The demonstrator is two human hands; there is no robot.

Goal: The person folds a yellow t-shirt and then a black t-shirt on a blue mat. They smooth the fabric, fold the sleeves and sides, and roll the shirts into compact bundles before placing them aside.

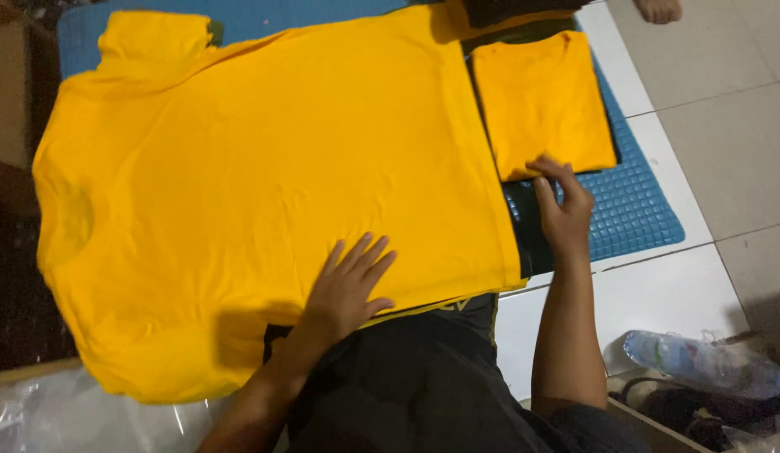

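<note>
Dim indoor light, soft and even; faint shadow under the left hand [346, 285]; slightly soft focus, corners dark, no glare.

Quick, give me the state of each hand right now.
Left hand: open, fingers spread flat on the big yellow T-shirt, holding nothing.
Right hand: open, fingertips touching the edge of the folded yellow shirt.
</note>
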